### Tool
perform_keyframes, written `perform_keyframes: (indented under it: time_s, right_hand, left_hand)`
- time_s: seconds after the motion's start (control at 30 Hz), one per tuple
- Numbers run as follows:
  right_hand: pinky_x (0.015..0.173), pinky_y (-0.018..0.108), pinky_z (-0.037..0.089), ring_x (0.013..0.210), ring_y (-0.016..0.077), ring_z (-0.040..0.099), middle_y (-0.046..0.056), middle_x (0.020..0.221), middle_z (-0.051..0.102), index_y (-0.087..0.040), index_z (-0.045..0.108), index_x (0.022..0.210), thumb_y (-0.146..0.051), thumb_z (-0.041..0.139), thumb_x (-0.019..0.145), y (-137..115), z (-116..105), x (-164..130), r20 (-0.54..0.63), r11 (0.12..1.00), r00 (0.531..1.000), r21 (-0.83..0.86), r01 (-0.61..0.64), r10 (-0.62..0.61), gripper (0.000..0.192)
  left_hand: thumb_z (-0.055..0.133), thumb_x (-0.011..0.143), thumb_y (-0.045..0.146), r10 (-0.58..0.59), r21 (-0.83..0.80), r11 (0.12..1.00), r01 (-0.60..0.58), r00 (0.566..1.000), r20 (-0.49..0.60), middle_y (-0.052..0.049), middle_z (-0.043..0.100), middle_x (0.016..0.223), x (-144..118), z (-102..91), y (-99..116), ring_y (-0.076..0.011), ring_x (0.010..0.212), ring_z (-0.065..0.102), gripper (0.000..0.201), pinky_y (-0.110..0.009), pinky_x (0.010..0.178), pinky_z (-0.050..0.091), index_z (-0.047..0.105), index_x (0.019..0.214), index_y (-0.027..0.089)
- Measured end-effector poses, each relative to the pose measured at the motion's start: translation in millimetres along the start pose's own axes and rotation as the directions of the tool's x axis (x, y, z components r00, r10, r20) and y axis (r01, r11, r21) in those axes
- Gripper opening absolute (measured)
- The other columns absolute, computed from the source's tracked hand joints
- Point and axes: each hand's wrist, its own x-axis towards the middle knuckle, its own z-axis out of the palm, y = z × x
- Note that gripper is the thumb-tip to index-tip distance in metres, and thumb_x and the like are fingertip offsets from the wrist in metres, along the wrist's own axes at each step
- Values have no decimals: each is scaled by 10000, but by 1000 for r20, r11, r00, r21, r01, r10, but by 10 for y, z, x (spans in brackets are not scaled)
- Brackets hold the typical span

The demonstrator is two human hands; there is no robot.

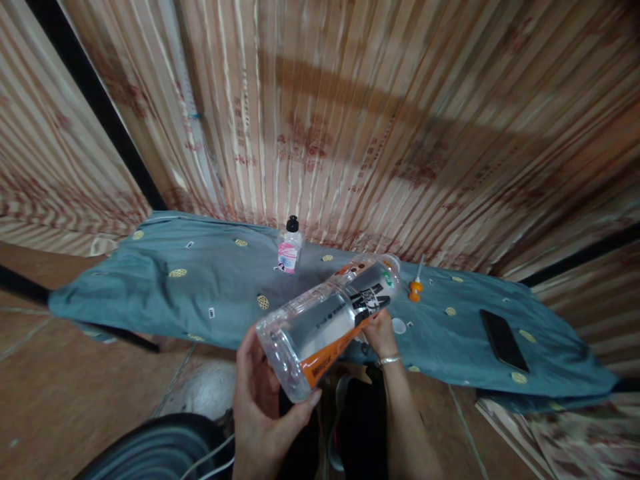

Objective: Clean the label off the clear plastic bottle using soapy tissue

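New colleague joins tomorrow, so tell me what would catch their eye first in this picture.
The big clear bottle with the orange label, held tilted in mid-frame by the left hand at its base and the right hand near its top. Behind it, a small black-capped bottle stands on the teal cloth; a dark phone lies to the right.

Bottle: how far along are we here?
Done: the bottle looks uncapped; a white cap lies on the blue cloth. In hand: the left hand holds its base and the right hand its neck end, bottle tilted on its side, seemingly empty. Left: the small pink-labelled bottle and orange tool sit untouched; the cap is not back on.
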Motion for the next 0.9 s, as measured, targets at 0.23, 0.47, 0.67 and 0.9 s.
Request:
perform_keyframes:
  time_s: [0.23,0.47,0.67,0.9]
  right_hand:
    - [770,435,631,839,318,759,87,877,791,-276,581,903,-430,801,630,6,-1,-1,18,999,999,9,-38,37,383]
    - [784,443,618,843,321,752,94,882,790,-271,588,902,-472,777,629,52,2,4,18,999,999,0,-40,40,387]
    - [757,408,616,821,294,742,49,813,770,-277,583,864,-417,784,661,24,3,12,25,1000,1000,-3,-14,14,318]
    - [754,401,614,818,291,747,28,773,755,-258,623,896,-375,792,673,-25,-36,17,42,1000,999,-13,0,1,303]
  left_hand:
    - [1021,604,307,-7,-19,1000,7,1000,-5,-98,699,1429,-7,20,21,-310,1249,742,898,-337,986,632,654,1423,279]
    - [1025,594,314,-30,-22,999,30,999,-12,-101,712,1402,-15,16,22,-325,1260,735,895,-355,999,628,663,1411,276]
    - [1029,598,316,-6,-13,1000,6,1000,-1,-102,704,1420,-11,21,29,-332,1250,736,900,-358,985,631,662,1419,294]
    - [1031,585,311,-15,-39,999,15,1000,-3,-92,726,1347,-8,49,61,-313,1215,748,886,-348,967,640,674,1395,264]
